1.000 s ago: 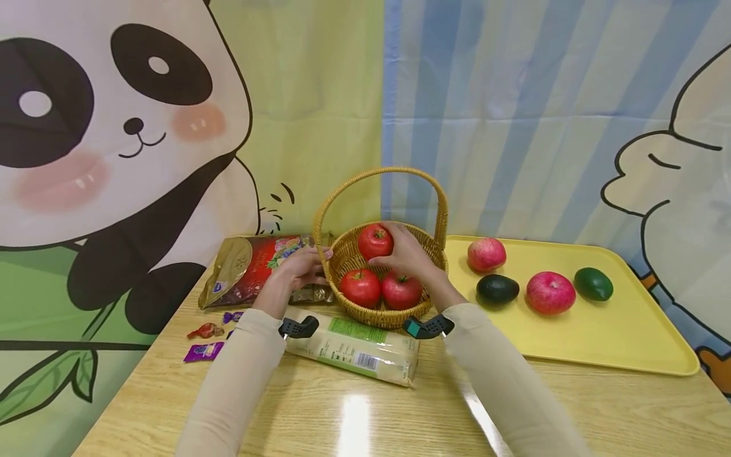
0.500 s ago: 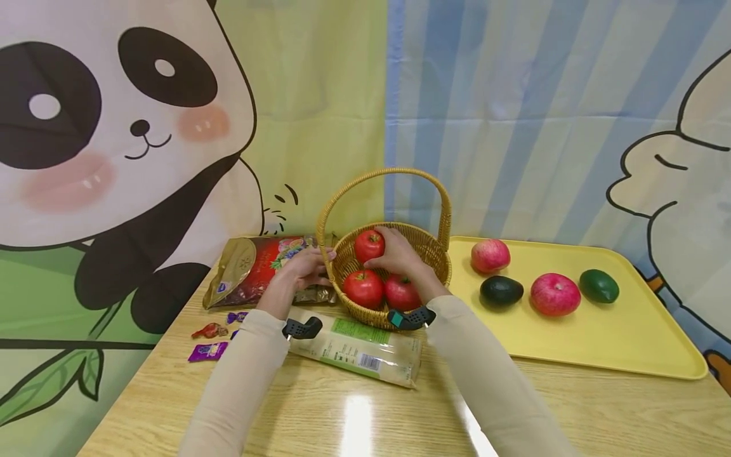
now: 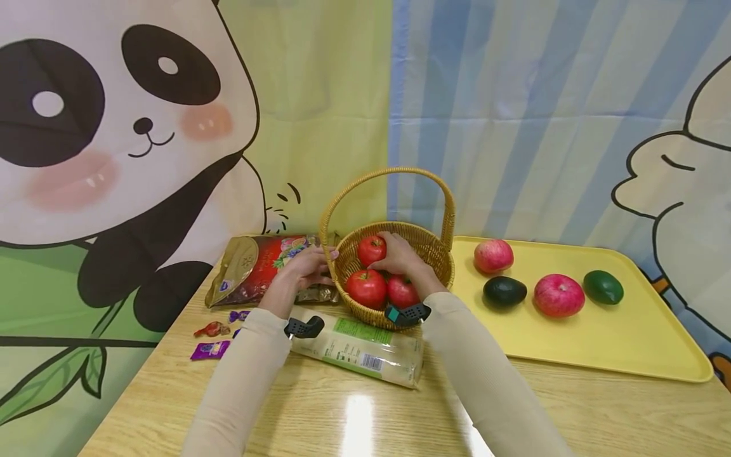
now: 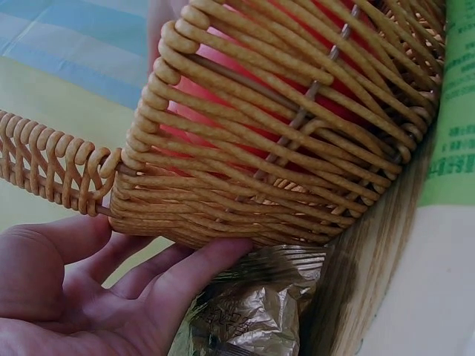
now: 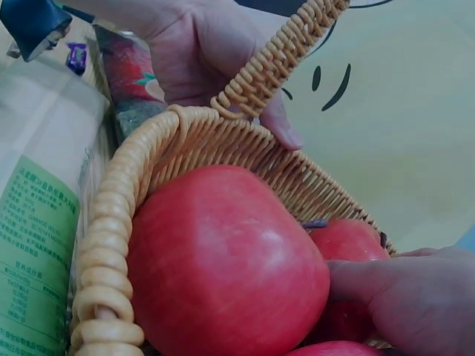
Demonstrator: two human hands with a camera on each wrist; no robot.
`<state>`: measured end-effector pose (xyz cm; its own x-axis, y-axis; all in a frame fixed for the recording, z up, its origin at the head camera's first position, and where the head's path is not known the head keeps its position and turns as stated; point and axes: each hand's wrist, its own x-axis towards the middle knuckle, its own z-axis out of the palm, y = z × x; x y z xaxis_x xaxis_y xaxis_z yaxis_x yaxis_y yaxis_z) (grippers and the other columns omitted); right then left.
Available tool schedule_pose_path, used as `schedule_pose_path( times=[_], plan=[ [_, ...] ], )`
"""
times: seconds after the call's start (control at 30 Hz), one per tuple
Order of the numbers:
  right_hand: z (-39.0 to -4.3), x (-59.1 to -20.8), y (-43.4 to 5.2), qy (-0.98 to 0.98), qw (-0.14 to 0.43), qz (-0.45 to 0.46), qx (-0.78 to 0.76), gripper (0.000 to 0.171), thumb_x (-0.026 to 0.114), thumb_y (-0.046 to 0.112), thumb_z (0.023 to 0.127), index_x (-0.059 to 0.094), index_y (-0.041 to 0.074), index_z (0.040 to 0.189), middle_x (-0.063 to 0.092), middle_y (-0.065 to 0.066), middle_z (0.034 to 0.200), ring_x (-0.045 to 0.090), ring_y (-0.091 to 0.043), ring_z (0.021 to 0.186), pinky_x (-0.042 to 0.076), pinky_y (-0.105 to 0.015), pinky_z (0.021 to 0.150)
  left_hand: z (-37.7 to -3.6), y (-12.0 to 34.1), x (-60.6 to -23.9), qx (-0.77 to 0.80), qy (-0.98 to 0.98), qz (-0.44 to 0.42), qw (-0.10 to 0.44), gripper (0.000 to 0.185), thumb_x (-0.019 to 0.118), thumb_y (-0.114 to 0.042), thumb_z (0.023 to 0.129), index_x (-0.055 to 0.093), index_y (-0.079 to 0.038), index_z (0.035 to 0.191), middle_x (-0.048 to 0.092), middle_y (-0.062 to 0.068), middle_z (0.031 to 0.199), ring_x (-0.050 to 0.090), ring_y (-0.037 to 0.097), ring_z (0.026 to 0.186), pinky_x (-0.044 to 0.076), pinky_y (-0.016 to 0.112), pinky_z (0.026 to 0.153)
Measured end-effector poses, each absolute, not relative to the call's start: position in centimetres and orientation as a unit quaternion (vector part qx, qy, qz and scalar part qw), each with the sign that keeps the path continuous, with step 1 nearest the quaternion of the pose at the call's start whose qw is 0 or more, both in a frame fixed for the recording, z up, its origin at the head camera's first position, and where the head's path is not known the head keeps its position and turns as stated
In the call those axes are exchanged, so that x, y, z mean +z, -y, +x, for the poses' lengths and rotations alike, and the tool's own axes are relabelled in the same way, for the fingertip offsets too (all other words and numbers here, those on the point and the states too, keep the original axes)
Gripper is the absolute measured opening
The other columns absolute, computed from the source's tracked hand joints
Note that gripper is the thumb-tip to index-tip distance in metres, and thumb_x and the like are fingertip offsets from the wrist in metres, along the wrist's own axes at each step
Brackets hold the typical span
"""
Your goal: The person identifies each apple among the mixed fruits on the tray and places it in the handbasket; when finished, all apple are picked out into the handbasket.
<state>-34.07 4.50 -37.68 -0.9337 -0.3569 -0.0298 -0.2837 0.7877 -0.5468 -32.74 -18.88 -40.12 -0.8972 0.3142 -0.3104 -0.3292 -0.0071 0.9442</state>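
Note:
A wicker basket [image 3: 425, 241] with a tall handle holds three red apples. Inside it my right hand [image 3: 404, 259] grips the rear red apple [image 3: 371, 250] between thumb and fingers; the palm side is hidden. The front left apple [image 3: 365, 289] and the front right apple [image 3: 401, 291] lie below that hand. My left hand [image 3: 311, 265] holds the basket's left side at the foot of the handle. In the left wrist view, the left hand's fingers [image 4: 211, 263] lie against the outer weave. The right wrist view shows a large front apple [image 5: 230, 259] up close.
A red and gold candy bag [image 3: 257, 266] lies left of the basket, with several wrapped candies [image 3: 210, 350] in front. A pale green-labelled package [image 3: 365, 349] lies before the basket. The yellow tray [image 3: 617, 349] at right bears pink apples [image 3: 558, 295] and avocados [image 3: 505, 292].
My right hand has lowered the apple slightly toward the basket's left rear, and its wrist has shifted left. The left hand stays at the basket; the view has shifted slightly.

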Motion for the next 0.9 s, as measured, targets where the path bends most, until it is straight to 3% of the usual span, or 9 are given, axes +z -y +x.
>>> schedule_pose_path(
  times=[0.4, 0.67, 0.9],
  plan=[
    [-34.34, -38.01, -4.33, -0.955, 0.072, -0.175, -0.229, 0.079, 0.077, 0.029, 0.082, 0.036, 0.012, 0.147, 0.051, -0.017, 0.140, 0.049, -0.033, 0.129, 0.043, -0.048, 0.106, -32.75, 18.80, -40.16, 0.706, -0.672, -0.002, 0.222, 0.047, 0.042, -0.017, 0.105, 0.034, 0.000, 0.148, 0.040, 0.025, 0.148, 0.041, 0.040, 0.136, 0.045, 0.056, 0.102],
    [-34.45, -37.95, -4.07, -0.959, 0.084, -0.173, -0.209, 0.081, 0.076, 0.027, 0.083, 0.033, 0.015, 0.150, 0.043, -0.012, 0.149, 0.044, -0.031, 0.135, 0.039, -0.048, 0.110, -32.71, 18.81, -40.16, 0.702, -0.674, -0.006, 0.229, 0.047, 0.042, -0.018, 0.105, 0.033, 0.001, 0.148, 0.040, 0.025, 0.148, 0.040, 0.039, 0.137, 0.048, 0.054, 0.100],
    [-34.03, -37.61, -3.81, -0.961, 0.077, -0.182, -0.194, 0.080, 0.075, 0.024, 0.084, 0.031, 0.019, 0.151, 0.039, -0.013, 0.152, 0.047, -0.034, 0.132, 0.042, -0.051, 0.107, -32.85, 18.89, -40.13, 0.705, -0.672, -0.004, 0.225, 0.046, 0.042, -0.017, 0.105, 0.036, 0.001, 0.147, 0.040, 0.025, 0.148, 0.041, 0.038, 0.137, 0.052, 0.051, 0.096]
  ],
)
